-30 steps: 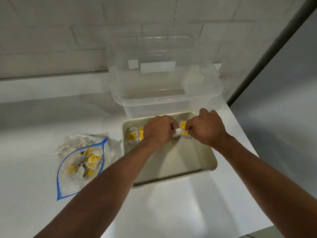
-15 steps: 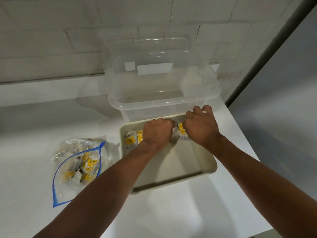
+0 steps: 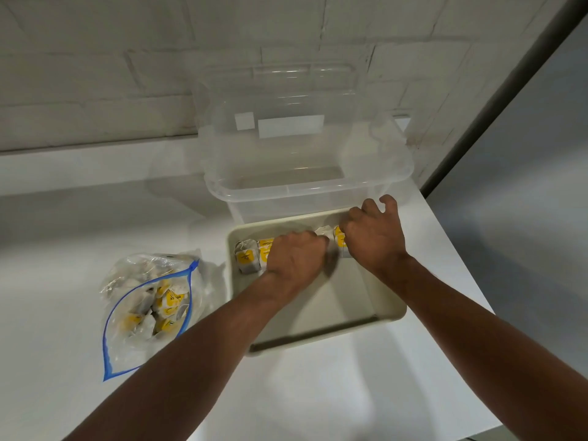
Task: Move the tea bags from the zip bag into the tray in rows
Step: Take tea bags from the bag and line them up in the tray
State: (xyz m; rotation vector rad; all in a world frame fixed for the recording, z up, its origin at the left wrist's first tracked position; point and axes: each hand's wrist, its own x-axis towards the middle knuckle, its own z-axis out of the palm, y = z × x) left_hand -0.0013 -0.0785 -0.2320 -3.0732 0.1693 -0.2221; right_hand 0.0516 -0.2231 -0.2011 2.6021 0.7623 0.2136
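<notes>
A beige tray (image 3: 388,308) sits on the white counter. Along its far wall lies a row of tea bags (image 3: 247,256) with yellow tags. My left hand (image 3: 294,261) is curled over the middle of that row, knuckles up, fingers closed on tea bags. My right hand (image 3: 374,238) rests at the row's right end, fingers bent onto a tea bag (image 3: 339,238) there. What lies under both palms is hidden. Left of the tray, an open zip bag (image 3: 146,308) with a blue seal holds several more tea bags.
A clear plastic bin (image 3: 305,183) with its lid raised stands right behind the tray, against a white brick wall. The counter's right edge (image 3: 458,256) runs close beside the tray, with a drop to the floor beyond.
Both hands have stayed on the tea bag row at the tray's far side. My right hand has spread its fingers a little and shifted toward the far right corner.
</notes>
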